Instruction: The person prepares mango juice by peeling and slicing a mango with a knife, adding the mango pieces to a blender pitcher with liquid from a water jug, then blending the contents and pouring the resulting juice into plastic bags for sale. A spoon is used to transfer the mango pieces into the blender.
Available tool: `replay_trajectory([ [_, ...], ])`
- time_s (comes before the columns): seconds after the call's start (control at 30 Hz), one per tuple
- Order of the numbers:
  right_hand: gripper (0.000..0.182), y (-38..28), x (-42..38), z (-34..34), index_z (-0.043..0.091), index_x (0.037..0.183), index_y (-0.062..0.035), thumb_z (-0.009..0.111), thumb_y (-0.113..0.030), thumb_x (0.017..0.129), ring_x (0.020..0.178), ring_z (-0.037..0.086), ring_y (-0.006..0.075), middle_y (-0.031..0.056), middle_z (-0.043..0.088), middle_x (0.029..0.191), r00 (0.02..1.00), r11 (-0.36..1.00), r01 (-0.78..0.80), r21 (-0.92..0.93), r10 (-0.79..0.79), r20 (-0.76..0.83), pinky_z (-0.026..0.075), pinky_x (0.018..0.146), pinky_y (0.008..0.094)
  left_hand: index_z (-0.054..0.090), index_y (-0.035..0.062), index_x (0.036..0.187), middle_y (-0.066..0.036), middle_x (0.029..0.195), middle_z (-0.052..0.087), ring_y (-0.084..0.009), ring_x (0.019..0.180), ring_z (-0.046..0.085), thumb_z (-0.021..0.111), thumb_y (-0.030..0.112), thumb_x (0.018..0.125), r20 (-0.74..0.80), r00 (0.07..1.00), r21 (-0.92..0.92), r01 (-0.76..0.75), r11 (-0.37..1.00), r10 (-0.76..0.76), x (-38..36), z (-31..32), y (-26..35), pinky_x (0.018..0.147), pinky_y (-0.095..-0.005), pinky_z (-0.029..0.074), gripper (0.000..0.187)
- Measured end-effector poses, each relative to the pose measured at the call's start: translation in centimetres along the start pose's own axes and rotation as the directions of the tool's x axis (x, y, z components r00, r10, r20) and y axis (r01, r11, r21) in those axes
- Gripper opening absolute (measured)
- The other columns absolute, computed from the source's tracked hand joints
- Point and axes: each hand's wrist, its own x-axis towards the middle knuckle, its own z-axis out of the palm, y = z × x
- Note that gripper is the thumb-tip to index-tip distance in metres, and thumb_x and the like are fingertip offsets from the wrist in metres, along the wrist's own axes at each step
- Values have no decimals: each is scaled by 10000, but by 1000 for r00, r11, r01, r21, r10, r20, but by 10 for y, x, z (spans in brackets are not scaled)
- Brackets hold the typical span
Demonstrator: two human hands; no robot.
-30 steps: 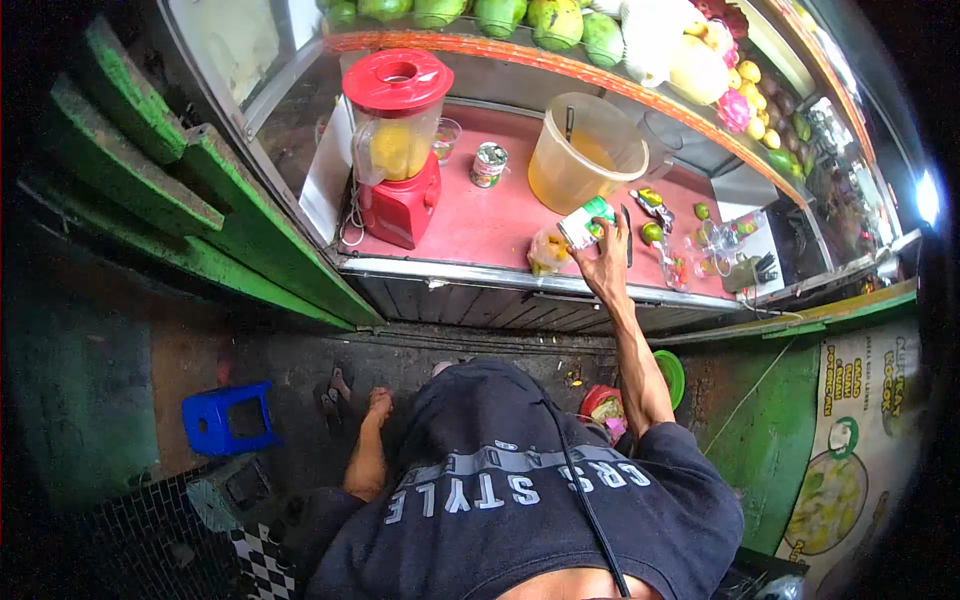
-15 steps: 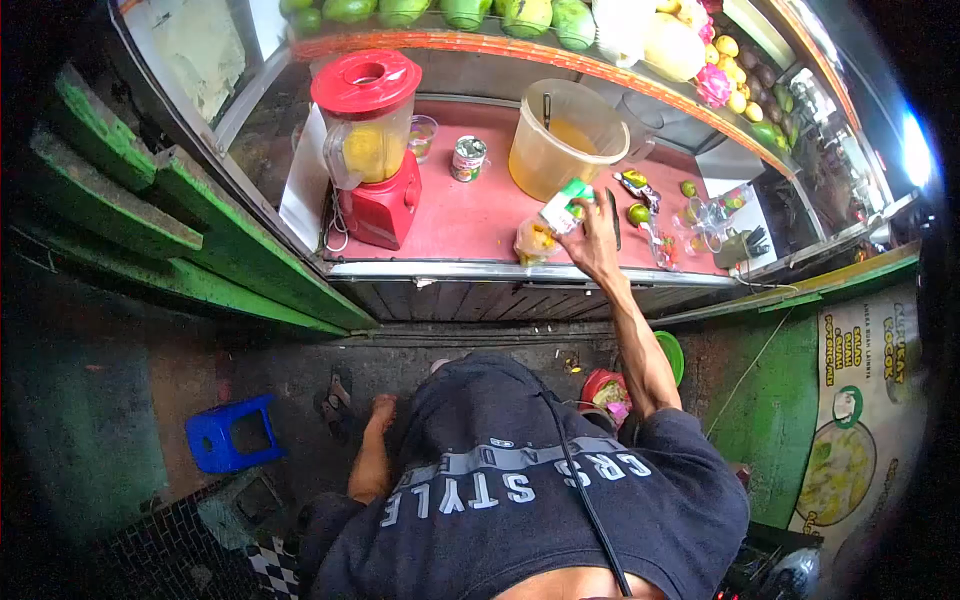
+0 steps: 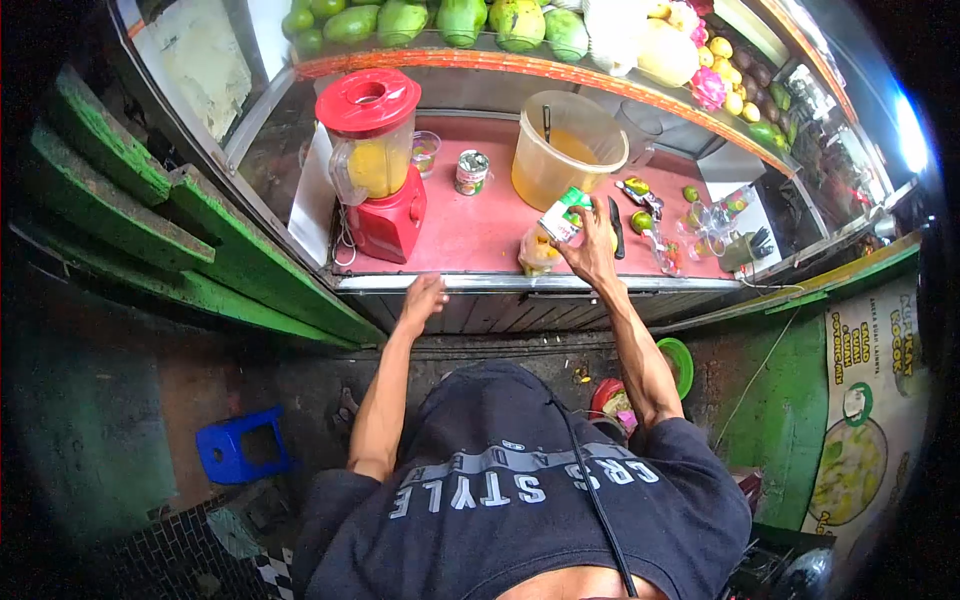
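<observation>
My right hand point(image 3: 594, 250) grips a white-and-green can point(image 3: 563, 218), held tilted just above a clear plastic cup point(image 3: 540, 252) with yellow-orange pieces in it. The cup stands at the front edge of the pink counter point(image 3: 460, 235). Whether anything flows from the can cannot be made out. My left hand point(image 3: 425, 297) is raised by the counter's metal edge, slightly blurred, its fingers loosely apart and nothing visible in them. A dark knife point(image 3: 616, 228) lies just right of my right hand.
A red blender point(image 3: 385, 215) with yellow contents stands left; an opened can point(image 3: 471, 173) is beside it. Behind my right hand is a large bucket point(image 3: 570, 145) of orange liquid. Limes point(image 3: 641, 222) and plastic packaging lie right. Mangoes point(image 3: 460, 22) line the shelf above.
My left hand has risen from low beside my body to the counter edge. My right hand still holds the can over the cup, with little movement. The view has shifted slightly.
</observation>
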Motion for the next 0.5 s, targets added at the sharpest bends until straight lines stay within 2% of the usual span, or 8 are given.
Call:
replay_trajectory([
  [0.07,729,-2,3,-3,485,1214,-42,842,-190,596,1240,379,455,283,336,1364,999,1000,6,-15,-7,-44,367,1007,501,482,76,1196,-52,998,583,-175,849,632,566,365,930,-12,1000,-142,20,990,-22,24,11,29,634,-281,498,401],
  [0.1,728,-5,3,-5,485,1213,-41,842,-197,599,1239,380,455,282,335,1366,999,1000,-17,-3,17,-48,368,1004,501,482,76,1196,-52,998,583,-175,849,632,566,365,930,-2,1000,-134,19,991,-20,38,15,42,634,-281,498,401],
  [0.17,727,-1,2,-7,483,1221,-48,838,-209,608,1250,370,458,285,327,1369,999,999,-46,-8,46,0,366,1010,499,453,49,1218,-92,1019,574,-242,915,630,596,434,894,-28,993,-410,89,908,-111,70,21,60,683,-338,520,523],
  [0.2,715,7,-2,-1,492,1221,-54,835,-205,613,1264,356,461,290,317,1372,997,997,-72,14,71,16,362,1021,498,453,49,1218,-92,1019,574,-242,915,630,596,434,894,-17,994,-402,92,911,-108,81,22,69,683,-338,520,523],
  [0.27,705,7,-8,4,504,1217,-55,835,-202,612,1276,344,465,296,310,1374,996,996,-77,-46,78,34,357,1030,499,345,23,1304,-119,1058,556,-273,945,616,636,500,842,-11,980,-647,143,749,-196,98,22,84,726,-394,530,725],
  [0.3,688,7,-9,4,514,1207,-51,832,-209,617,1269,348,464,292,308,1375,997,997,-72,-40,73,37,360,1024,503,345,23,1304,-119,1058,556,-273,945,616,636,500,842,-3,981,-643,147,752,-195,106,22,90,726,-394,530,725],
  [0.4,698,1,-3,-2,508,1217,-58,830,-222,619,1256,358,457,287,306,1375,997,996,-79,-28,79,-9,365,1015,503,208,34,1353,-120,1060,545,-267,956,612,702,516,780,-65,951,-825,119,553,-302,129,18,97,724,-420,527,897],
  [0.5,708,-2,0,-3,492,1221,-64,828,-241,623,1232,374,451,277,315,1364,996,997,-69,-28,67,-57,373,999,505,270,40,1310,-88,1028,558,-253,874,631,717,524,763,-116,922,-860,93,502,-369,148,23,98,706,-387,508,857],
])
